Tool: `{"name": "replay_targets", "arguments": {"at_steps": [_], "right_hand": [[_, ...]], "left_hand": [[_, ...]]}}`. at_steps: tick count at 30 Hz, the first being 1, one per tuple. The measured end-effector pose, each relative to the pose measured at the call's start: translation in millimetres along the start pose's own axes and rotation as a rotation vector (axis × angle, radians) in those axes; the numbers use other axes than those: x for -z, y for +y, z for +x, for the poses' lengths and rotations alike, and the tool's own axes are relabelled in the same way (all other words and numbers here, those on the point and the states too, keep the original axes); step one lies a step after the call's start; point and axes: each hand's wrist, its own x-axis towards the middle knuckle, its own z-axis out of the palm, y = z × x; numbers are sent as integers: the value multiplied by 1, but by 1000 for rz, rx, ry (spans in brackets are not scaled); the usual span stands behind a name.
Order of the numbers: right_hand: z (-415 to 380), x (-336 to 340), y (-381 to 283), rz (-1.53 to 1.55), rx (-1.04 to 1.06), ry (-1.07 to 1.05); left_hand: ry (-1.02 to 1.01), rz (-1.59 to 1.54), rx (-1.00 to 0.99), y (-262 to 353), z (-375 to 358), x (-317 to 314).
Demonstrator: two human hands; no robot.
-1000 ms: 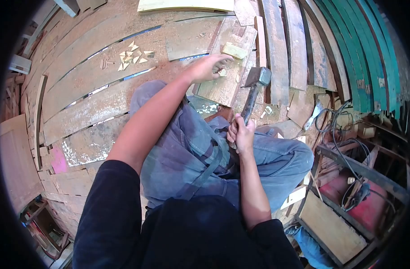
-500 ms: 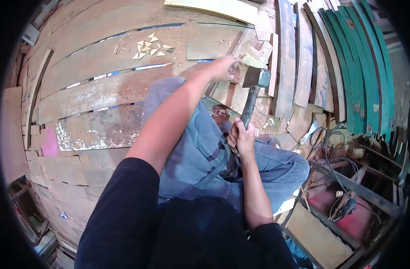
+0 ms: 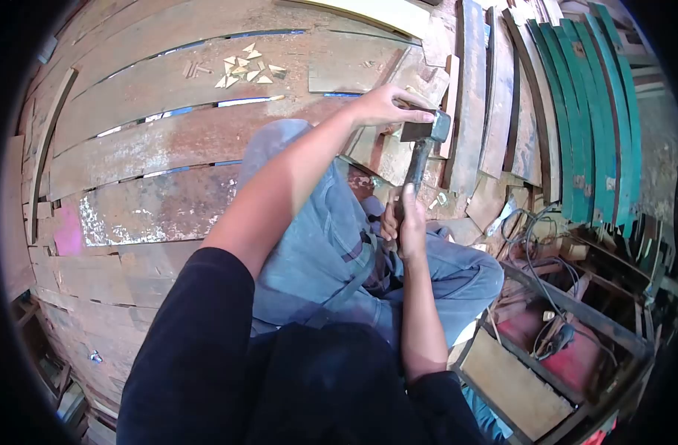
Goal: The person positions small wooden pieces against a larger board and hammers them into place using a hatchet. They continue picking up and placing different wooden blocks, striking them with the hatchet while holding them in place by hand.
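Observation:
My right hand [image 3: 405,222] grips a hammer [image 3: 417,167] by its dark handle, in front of my crossed legs. The hammer's heavy, blocky head [image 3: 422,130] points away from me, with a worn metal end on the right. My left hand [image 3: 387,107] reaches across to the head. Its thumb lies along the head's far edge, and the other fingers stretch out beyond, apart from the thumb. Underneath lie wooden boards [image 3: 387,159], partly covered by the hand and hammer.
Several small pale wooden triangles [image 3: 242,68] lie on the plank floor [image 3: 161,200] ahead. Long planks [image 3: 469,96] and green slats [image 3: 584,133] lie on the right. Cables [image 3: 532,226] and a metal frame [image 3: 576,297] with red parts are at my lower right.
My left hand has moved slightly right, its curled fingers straightening and the thumb coming over the hammer head. My right hand keeps its grip. The view has shifted a little.

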Motion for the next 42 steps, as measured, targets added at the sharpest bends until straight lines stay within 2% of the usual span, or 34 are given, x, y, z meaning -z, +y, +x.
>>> {"name": "replay_targets", "arguments": {"at_steps": [3,4,7,10,12,14,17,19,23,25,27,29,31,34,36,37,38,42], "right_hand": [[2,-7,-1,276,-111,31],[3,-10,-1,237,-160,49],[-1,-12,8,263,-127,66],[-5,-21,14,36,-11,234],[-5,-24,17,0,9,279],[-3,-25,21,-21,8,291],[0,-24,23,-28,-13,283],[2,-25,18,-41,-18,295],[5,-25,-21,-101,194,273],[2,-32,-54,-149,443,254],[-5,-45,-91,-125,570,285],[-5,-45,-105,-53,632,223],[-3,-49,-109,-11,680,184],[13,-36,-57,-113,512,270],[29,-25,-6,-161,334,231],[33,-18,11,-64,-3,223],[41,-11,23,-91,-160,247],[41,-7,40,-147,-48,239]], "left_hand": [[-26,10,-11,4,-4,0],[-57,39,-15,-1,-1,0],[-89,24,-9,-3,0,-1],[-105,18,13,4,-2,1],[-20,-167,73,4,4,2],[90,-199,62,6,1,11],[400,-363,9,10,-2,24],[534,-392,17,13,-3,31],[667,-532,-64,-13,9,34],[696,-570,-57,-8,7,36],[739,-628,-53,-6,7,36],[739,-903,-155,-50,26,49],[806,-773,-122,-24,15,44],[896,-704,-84,-6,6,42],[930,-717,-71,-4,6,44],[925,-714,-72,-5,4,46],[917,-713,-70,-6,4,46],[924,-683,-81,-10,-1,44]]}}
